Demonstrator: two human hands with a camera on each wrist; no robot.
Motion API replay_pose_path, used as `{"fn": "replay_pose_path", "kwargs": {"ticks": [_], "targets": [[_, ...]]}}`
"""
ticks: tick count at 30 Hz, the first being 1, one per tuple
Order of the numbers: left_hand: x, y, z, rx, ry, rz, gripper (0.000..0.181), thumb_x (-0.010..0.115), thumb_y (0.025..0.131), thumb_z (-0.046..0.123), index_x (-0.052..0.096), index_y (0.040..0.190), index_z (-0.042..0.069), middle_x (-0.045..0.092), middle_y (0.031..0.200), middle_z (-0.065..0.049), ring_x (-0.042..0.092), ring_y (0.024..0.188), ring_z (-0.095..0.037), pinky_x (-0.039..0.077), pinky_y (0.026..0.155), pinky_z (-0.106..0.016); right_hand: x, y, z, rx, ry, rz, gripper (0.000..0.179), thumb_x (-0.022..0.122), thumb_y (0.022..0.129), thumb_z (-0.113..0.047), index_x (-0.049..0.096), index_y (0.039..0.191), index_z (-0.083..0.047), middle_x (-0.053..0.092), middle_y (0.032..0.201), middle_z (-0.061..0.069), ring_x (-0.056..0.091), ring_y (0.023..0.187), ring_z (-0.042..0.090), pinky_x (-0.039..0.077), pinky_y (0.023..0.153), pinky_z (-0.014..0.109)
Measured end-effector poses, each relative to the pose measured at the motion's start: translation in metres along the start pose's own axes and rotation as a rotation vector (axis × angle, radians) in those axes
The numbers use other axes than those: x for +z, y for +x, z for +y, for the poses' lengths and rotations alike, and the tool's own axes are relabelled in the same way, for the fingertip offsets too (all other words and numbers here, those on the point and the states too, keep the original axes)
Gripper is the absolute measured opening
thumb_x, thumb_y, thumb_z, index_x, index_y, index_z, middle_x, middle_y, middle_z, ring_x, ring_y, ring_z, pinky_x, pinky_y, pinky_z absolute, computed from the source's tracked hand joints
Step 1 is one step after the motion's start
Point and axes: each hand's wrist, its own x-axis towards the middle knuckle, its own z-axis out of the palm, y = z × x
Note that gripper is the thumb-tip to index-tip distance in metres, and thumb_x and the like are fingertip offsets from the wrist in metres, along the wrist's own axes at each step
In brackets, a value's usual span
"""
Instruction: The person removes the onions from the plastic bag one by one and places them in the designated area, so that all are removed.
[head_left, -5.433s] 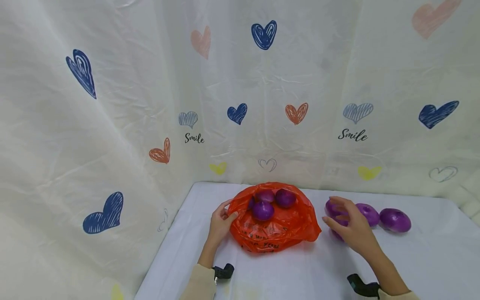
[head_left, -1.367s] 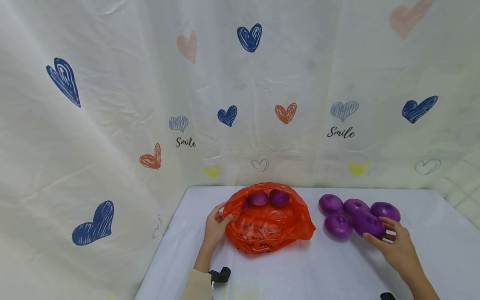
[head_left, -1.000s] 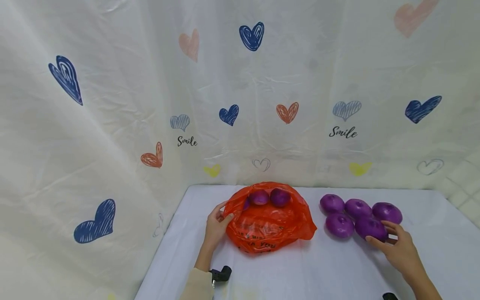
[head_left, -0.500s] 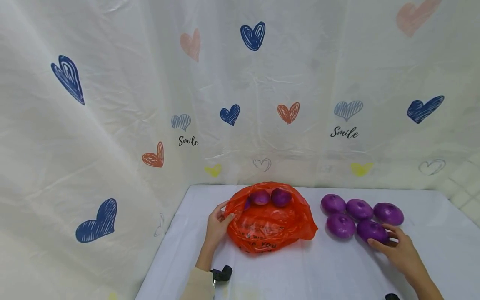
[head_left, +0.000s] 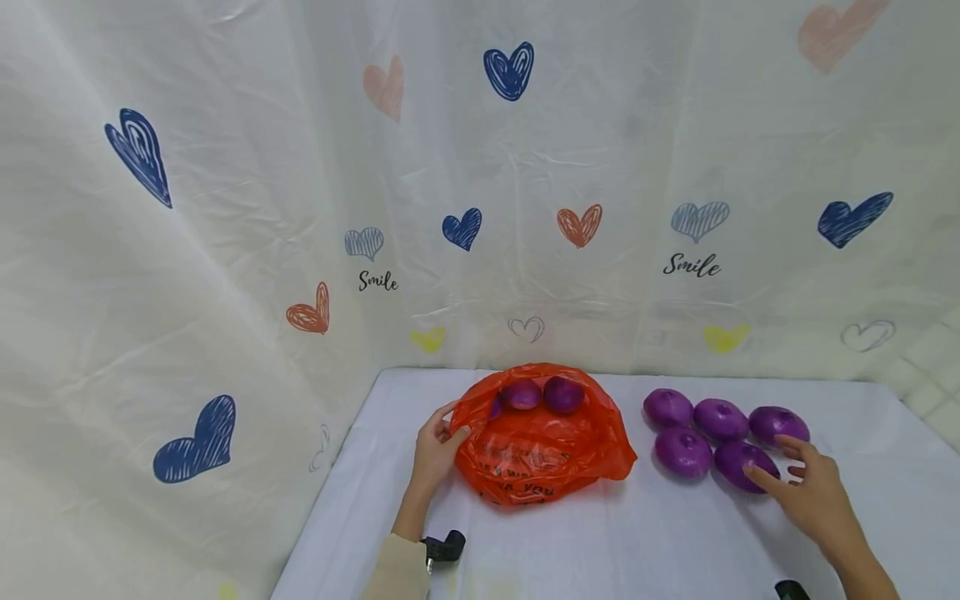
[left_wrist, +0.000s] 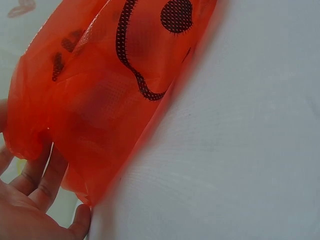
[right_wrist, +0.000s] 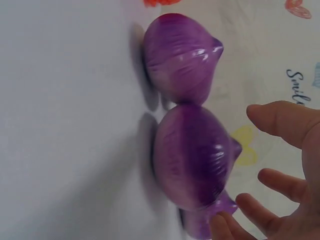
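A red plastic bag (head_left: 547, 467) lies on the table with its mouth facing up and several purple onions inside. Two onions (head_left: 562, 395) show plainly; another is partly hidden by the rim. My left hand (head_left: 437, 450) pinches the bag's left edge between thumb and fingers, as the left wrist view also shows. To the right, several purple onions sit close together in two rows. Just right of the nearest front onion (head_left: 744, 467), my right hand (head_left: 816, 493) has its fingers spread. In the right wrist view, a gap separates its thumb from the onion (right_wrist: 192, 155).
The white-covered table (head_left: 585, 550) ends at a pale curtain (head_left: 622, 150) printed with hearts. A strip of tablecloth lies between the bag and the onion group. Dark camera mounts (head_left: 446, 547) sit on both wrists.
One onion has left the bag and now sits front right in the outside group. My right hand has let go of it and drawn slightly right. My left hand keeps hold of the bag.
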Motion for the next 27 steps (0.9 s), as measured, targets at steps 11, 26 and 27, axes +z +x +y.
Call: {"fn": "replay_pose_path", "kwargs": {"ticks": [11,26,27], "targets": [[0.001,0.0,0.003,-0.002,0.004,0.011,0.047,0.069,0.095,0.006,0.06,0.141,0.011,0.059,0.09,-0.02,0.052,0.075,-0.018,0.048,0.065,-0.018,0.01,-0.006,-0.081,-0.23,0.106,0.132,0.066,0.072,0.096,-0.031,0.045,0.145,0.003,0.052,0.135,0.026,0.036,0.097,-0.026,0.039,0.074,-0.002],[0.002,0.002,-0.001,0.0,0.0,0.031,0.045,0.071,0.094,0.013,0.063,0.138,0.018,0.057,0.086,-0.006,0.053,0.075,-0.015,0.05,0.066,-0.019,0.117,0.017,-0.182,-0.405,0.244,-0.178,0.048,0.072,0.096,-0.03,0.056,0.135,-0.007,0.063,0.129,0.015,0.064,0.115,0.035,0.053,0.099,0.055],[0.002,0.002,-0.003,0.005,-0.001,0.03,0.045,0.072,0.094,0.013,0.063,0.138,0.018,0.057,0.086,-0.006,0.053,0.075,-0.016,0.05,0.066,-0.02,0.126,0.019,-0.184,-0.398,0.257,-0.211,0.048,0.072,0.096,-0.03,0.056,0.135,-0.007,0.063,0.13,0.015,0.064,0.116,0.036,0.053,0.099,0.055]]}}
